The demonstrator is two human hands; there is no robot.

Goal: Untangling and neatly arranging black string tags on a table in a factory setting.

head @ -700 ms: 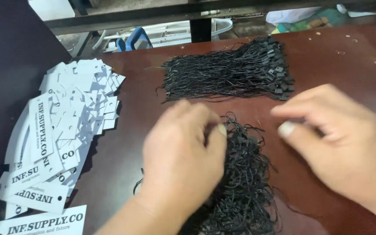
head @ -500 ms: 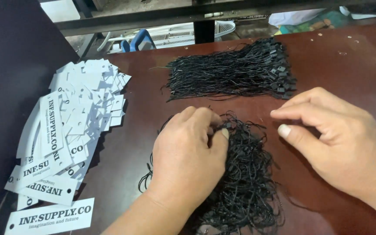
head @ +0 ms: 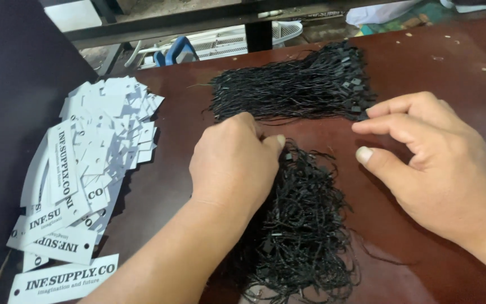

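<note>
Progress: the far cord bundle (head: 291, 84) lies straight and combed; the near tangled cord pile (head: 302, 225) is unsorted, so I judge much work is left.
Left hand (head: 234, 163): fingers curled together, pinching into the near pile's top edge.
Right hand (head: 428, 157): fingers half spread, holding nothing, just right of the pile.
White paper tags (head: 94, 152): far left, untouched.

Soft, even daylight, faint shadows under the hands, sharp focus, slight sheen on the table (head: 434, 62).
</note>
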